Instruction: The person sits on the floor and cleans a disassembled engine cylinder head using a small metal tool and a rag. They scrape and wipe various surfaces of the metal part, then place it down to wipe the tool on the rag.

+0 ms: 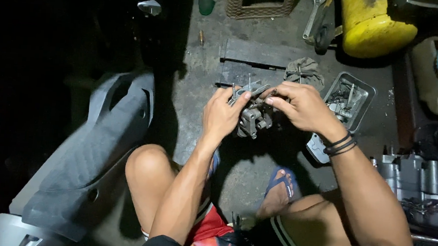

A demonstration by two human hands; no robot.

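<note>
A grey metal brake caliper (253, 117) is held up in mid-frame, above the concrete floor (202, 75), between both hands. The left hand (222, 114) is clenched around the caliper's left side, thumb pressed on the top bracket. The right hand (302, 105) is closed at the caliper's upper right edge, fingertips (273, 98) pinched on a small part there; what exactly is pinched cannot be told. Two black bands (341, 145) are worn on the right wrist. A metal tray (362, 94) with small parts is seen right of the hands, on the floor. A grey rag (305, 70) is lying just above the hands, beside dark planks (254, 56). A yellow container (372, 26) is seen at upper right, an engine block (420, 178) at right edge, a grey scooter body panel (94, 150) at left. A foot in a blue flip-flop (282, 186) is planted below the caliper.
</note>
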